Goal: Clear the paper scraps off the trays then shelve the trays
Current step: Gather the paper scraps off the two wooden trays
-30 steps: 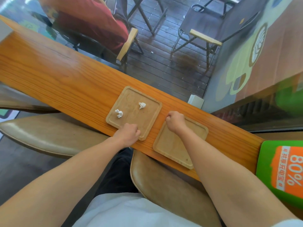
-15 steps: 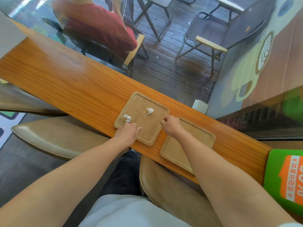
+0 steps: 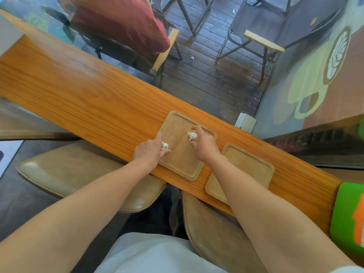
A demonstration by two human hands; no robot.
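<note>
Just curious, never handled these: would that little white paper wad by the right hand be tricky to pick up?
Probably not. The paper wad looks crumpled and tiny, so likely very light and squashy. Its lumpy shape suggests it won't roll far on the tray.

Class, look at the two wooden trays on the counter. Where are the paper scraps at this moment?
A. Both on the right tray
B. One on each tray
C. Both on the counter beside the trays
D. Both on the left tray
D: both scraps lie on the left tray, one at each hand, while the right tray shows bare wood.
</note>
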